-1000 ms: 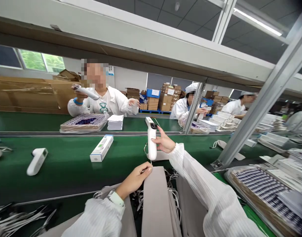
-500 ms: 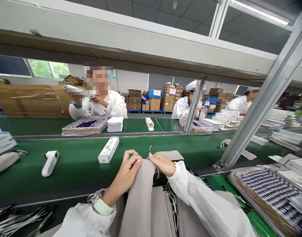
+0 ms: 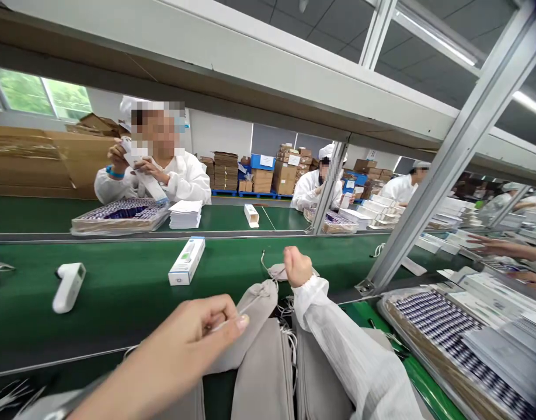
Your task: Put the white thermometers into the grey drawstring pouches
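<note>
My left hand (image 3: 198, 338) is closed in a pinch on a thin white drawstring (image 3: 249, 307). The cord runs to the gathered mouth of a grey cloth pouch (image 3: 246, 332), which lies slanted between my hands. Closed like a fist, my right hand (image 3: 298, 266) is just beyond the mouth; its fingertips are hidden, so I cannot make out what it holds. A dark-tipped cord end (image 3: 263, 254) stands up beside it. Under my arms are stacks of flat grey pouches (image 3: 261, 373). Another grey pouch (image 3: 277, 272) lies partly behind my right hand.
On the green belt (image 3: 128, 291) are a white thermometer-like device (image 3: 69, 287) and a white printed box (image 3: 187, 261). A tray of striped cells (image 3: 438, 326) is at right, near a slanted metal post (image 3: 425, 192). A co-worker (image 3: 158, 169) sits opposite, holding a white item.
My hands have moved apart from the pouch's mouth, the left toward me and the right away. The mouth is now gathered. The view has shifted right.
</note>
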The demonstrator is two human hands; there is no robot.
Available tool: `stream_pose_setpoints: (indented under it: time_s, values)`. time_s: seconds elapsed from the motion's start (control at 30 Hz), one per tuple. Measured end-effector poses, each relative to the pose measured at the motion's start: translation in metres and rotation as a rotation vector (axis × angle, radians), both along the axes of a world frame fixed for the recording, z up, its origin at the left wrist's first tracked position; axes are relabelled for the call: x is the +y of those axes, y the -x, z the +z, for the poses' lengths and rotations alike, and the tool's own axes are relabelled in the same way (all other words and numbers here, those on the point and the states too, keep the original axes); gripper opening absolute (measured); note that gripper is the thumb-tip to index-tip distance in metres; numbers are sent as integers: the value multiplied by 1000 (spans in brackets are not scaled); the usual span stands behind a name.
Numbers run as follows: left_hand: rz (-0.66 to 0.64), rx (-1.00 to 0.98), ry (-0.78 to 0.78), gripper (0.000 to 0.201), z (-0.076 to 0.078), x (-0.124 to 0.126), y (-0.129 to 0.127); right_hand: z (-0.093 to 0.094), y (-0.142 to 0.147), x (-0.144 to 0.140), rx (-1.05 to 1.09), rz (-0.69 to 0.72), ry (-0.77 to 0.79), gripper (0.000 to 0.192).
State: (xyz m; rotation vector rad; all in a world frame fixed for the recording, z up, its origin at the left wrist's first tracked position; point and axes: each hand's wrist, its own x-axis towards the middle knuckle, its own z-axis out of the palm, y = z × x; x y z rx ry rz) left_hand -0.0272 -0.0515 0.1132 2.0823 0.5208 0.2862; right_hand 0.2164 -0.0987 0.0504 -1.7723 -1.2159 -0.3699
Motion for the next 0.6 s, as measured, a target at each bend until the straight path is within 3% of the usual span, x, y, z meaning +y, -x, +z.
stream_pose_setpoints:
  time_s: [0.1, 0.17, 0.27, 0.33, 0.37, 0.47, 0.53, 0.6]
  values:
    - [-31, -119, 332, 34, 12, -14, 1, 4, -8, 1, 131, 44, -80, 40]
    - [56, -286, 493, 33, 14, -16, -2, 11, 7, 1, 283, 305, -53, 42]
    - [153, -560, 564, 30, 9, -13, -9, 15, 51, -2, 439, 874, 187, 54]
    - [148, -640, 561, 29, 3, -14, -12, 12, 81, -3, 480, 1078, 291, 61]
    - [124, -650, 545, 29, 1, -17, -13, 11, 91, -2, 511, 1127, 309, 53]
    - [3, -568, 367, 31, -6, -27, -17, 11, 89, 1, 598, 1089, 225, 27]
    - [-102, -397, 190, 32, -14, -31, -21, 15, 64, 5, 609, 844, 41, 25]
    - [-176, -198, 9, 30, -29, -30, -28, 15, 29, 9, 600, 490, -166, 29]
